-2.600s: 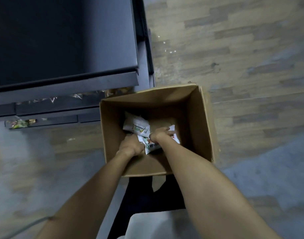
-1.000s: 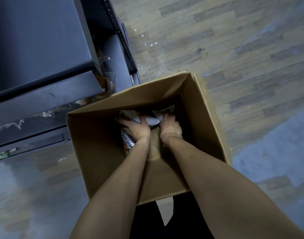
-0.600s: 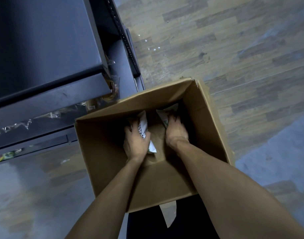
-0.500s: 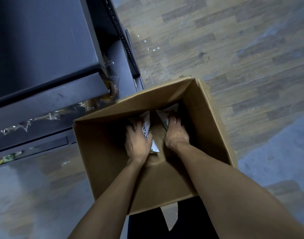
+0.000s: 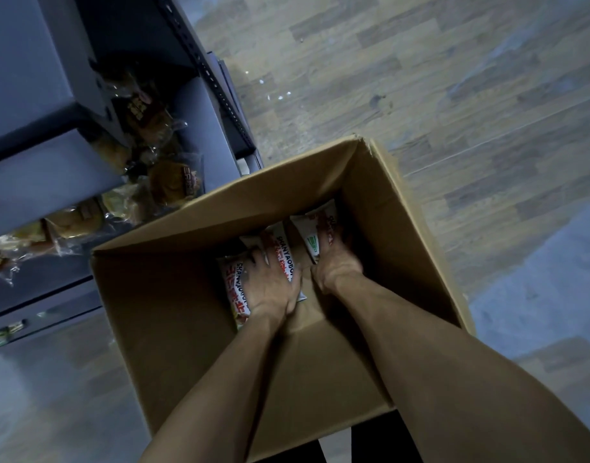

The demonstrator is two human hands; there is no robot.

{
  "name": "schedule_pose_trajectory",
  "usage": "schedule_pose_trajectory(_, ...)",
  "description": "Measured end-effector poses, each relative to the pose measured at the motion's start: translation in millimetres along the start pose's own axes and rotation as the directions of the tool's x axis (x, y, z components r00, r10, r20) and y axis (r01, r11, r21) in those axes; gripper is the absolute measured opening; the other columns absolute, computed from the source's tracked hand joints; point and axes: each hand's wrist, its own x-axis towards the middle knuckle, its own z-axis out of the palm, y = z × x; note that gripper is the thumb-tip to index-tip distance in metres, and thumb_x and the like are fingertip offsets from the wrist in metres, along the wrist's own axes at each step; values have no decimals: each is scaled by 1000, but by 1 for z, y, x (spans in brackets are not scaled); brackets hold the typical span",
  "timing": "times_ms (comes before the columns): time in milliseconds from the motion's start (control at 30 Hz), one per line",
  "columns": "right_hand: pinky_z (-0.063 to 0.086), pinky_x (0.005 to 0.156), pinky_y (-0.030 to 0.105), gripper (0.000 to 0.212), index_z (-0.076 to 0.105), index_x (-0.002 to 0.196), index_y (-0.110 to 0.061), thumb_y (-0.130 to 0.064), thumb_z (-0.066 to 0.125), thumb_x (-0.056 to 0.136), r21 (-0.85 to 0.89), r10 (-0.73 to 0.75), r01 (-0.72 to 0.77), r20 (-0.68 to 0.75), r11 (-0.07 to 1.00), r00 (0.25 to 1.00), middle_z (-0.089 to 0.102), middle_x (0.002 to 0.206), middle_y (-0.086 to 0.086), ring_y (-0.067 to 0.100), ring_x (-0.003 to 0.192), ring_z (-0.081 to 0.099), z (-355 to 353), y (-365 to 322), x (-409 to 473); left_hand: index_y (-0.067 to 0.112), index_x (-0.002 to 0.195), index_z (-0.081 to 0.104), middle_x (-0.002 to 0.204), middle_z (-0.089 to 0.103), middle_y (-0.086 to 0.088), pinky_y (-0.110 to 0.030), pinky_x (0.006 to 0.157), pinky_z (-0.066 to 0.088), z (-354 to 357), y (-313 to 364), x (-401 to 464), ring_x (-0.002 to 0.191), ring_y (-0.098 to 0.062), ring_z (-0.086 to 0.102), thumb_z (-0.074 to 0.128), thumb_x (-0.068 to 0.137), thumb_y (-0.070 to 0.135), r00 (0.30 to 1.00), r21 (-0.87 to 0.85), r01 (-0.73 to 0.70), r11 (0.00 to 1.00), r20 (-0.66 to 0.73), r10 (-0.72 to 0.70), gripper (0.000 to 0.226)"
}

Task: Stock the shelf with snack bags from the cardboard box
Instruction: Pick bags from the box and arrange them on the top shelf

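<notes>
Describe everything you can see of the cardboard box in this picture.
The cardboard box is plain brown, open-topped and deep, with creased walls. It stands on the wooden floor beside a dark shelf. Inside lie white snack bags with red print. Both hands reach into it: the left hand and right hand each grip bags near the bottom.

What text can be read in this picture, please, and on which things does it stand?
"SHANYAOBO…": bag under the left hand, partly hidden.
Red characters on that bag: too blurred.
Print on the bag at the right hand: unreadable.
Labels on the shelf packets: too blurred.
</notes>
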Motion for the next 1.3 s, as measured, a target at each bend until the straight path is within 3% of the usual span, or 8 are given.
schedule_pose_trajectory(100,28,115,45,79,-15,154,-14,-35,40,102,-99,43,-37,68,994,997,-20,161,13,33,149,-1,-2,-8,12,5,152,7,138,37,-21,-42,90,44,1,0,8,118,-36,45,33,88,70,1000,7,7,1000,2,-7,95)
schedule_pose_trajectory(167,35,109,41,87,-20,152,-14,-34,47,100,-41,79,-77,67,996,995,-18,161,12,30,149,12,-7,-10,17,3,151,5,143,31,-24,-42,95,42,-6,1,11,123,-38,42,35,88,69,999,66,-19,998,41,16,96)
schedule_pose_trajectory(267,19,118,37,79,-9,153,-3,-23,46,101,-64,12,-12,2,998,1000,-7,162,18,30,149,8,-23,-15,5,5,151,8,145,26,-27,-40,99,41,-22,8,11,128,-38,39,44,92,56,992,133,-36,990,128,19,86)
schedule_pose_trajectory(433,46,99,45,67,10,155,-19,-13,48,101,-93,7,-4,39,996,999,30,151,16,31,135,41,-49,-15,-22,19,146,28,133,44,-18,-38,89,46,-56,2,-8,115,-36,54,62,86,35,987,-159,5,987,161,21,71)
schedule_pose_trajectory(667,48,94,43,66,20,150,-18,-16,58,96,-132,-83,68,-106,989,991,31,147,22,38,125,49,-72,-28,-92,22,123,46,116,60,-7,-39,75,51,-121,-25,-66,100,-34,63,65,80,37,999,-221,-20,975,23,26,49)
schedule_pose_trajectory(800,51,90,43,84,9,154,-18,-19,65,91,-204,-152,122,-138,971,979,31,145,22,37,120,51,-85,-38,-132,20,112,45,109,61,-7,-36,70,47,-151,-38,-97,96,-32,63,64,80,38,1000,-213,0,977,-26,-6,41)
schedule_pose_trajectory(967,51,90,42,124,1,154,-16,-34,88,68,-288,-208,160,-145,944,967,28,144,23,37,121,51,-99,-47,-181,21,117,43,112,61,-8,-37,71,47,-176,-56,-129,98,-34,62,65,79,39,993,-276,-11,961,-115,-21,47)
schedule_pose_trajectory(1300,50,85,41,75,7,154,-17,-23,54,96,-209,-263,189,-424,959,866,35,142,23,39,116,53,-96,-85,-266,27,102,45,98,63,1,-33,62,46,-206,-103,-199,92,-22,62,66,77,40,920,-398,-168,902,-393,-2,35)
